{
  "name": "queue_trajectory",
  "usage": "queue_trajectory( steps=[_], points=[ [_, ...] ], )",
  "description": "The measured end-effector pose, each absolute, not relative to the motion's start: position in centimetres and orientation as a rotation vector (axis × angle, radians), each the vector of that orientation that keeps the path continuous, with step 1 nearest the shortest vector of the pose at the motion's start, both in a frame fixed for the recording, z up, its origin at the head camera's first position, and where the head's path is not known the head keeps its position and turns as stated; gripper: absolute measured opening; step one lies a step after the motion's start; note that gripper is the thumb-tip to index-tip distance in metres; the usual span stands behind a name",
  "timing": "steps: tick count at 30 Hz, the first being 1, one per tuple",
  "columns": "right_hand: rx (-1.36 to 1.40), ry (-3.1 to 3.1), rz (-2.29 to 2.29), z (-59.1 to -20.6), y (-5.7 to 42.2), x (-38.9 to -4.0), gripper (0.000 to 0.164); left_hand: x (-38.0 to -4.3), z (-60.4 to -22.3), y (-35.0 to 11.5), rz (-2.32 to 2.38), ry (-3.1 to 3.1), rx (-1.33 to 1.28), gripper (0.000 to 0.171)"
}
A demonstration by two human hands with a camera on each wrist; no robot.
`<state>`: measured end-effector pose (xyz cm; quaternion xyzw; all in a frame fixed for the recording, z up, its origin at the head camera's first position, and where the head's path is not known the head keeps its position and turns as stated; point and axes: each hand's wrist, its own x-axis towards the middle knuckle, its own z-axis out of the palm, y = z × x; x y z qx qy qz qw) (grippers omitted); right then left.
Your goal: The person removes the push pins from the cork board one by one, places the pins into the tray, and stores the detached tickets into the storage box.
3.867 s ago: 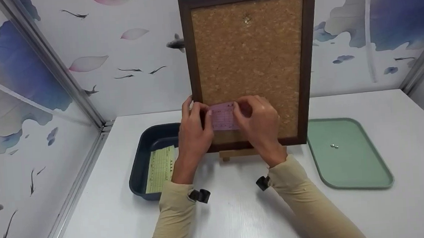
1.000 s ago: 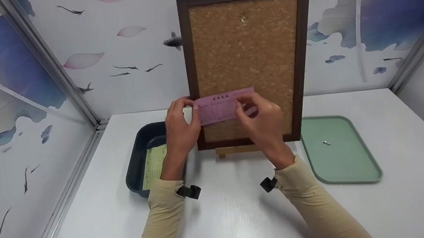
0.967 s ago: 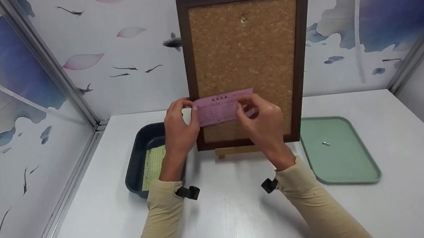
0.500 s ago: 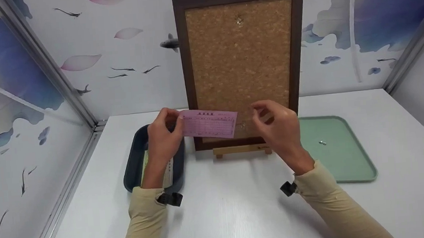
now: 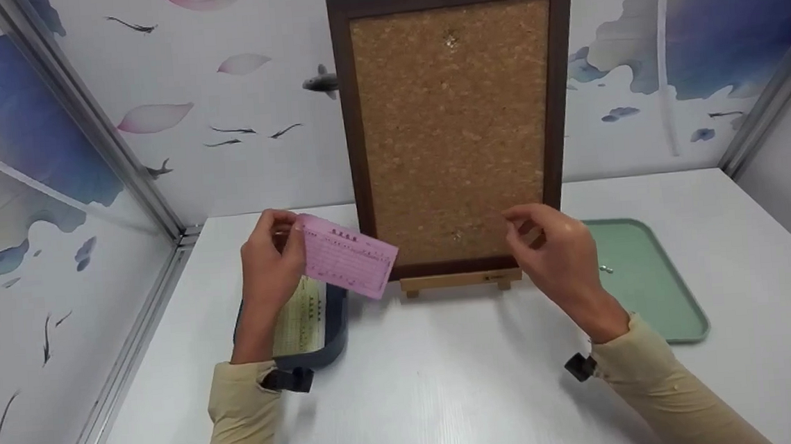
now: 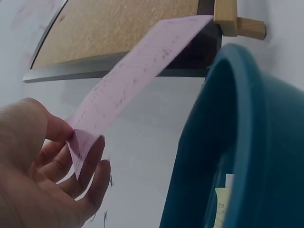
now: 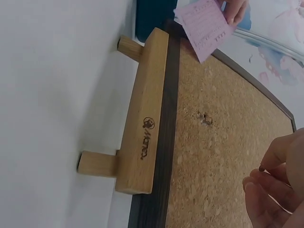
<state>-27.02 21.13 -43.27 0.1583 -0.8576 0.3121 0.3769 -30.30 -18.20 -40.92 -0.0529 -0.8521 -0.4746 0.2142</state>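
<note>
My left hand pinches a pink printed paper slip by its left end, between thumb and fingers. The slip hangs tilted down to the right, overlapping the dark blue bin and the lower left of the corkboard in the head view. My right hand is in front of the board's lower right, its thumb and fingertips pinched together. In the right wrist view a tiny dark pin-like thing shows at those fingertips. A rough worn spot marks the cork low down.
Yellow printed slips lie in the dark blue bin at left. A green tray at right bears small shiny metal pieces. The framed board leans on a wooden easel ledge, and another mark sits high on the cork.
Both hands held the pink slip against the board's lower part. The right hand has let go of it and moved right and down; the left has carried the slip left and down.
</note>
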Motion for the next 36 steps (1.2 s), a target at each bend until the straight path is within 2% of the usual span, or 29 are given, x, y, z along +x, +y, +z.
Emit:
queue_trajectory(
  steps=[12,24,36],
  points=[
    [0.361,-2.235,0.742,-44.1,24.2,-25.9,0.016,-29.9,-39.9,-19.9,-1.184,-2.389,-0.151,0.019],
    [0.252,-2.27,0.782,-45.3,27.5,-25.8,0.017,-28.2,-37.4,-22.9,-1.155,-2.407,-0.167,0.02],
    [0.139,-2.328,0.85,-46.7,31.0,-25.6,0.017,-29.0,-39.6,-23.9,-0.97,-2.835,-0.28,0.019]
  ],
)
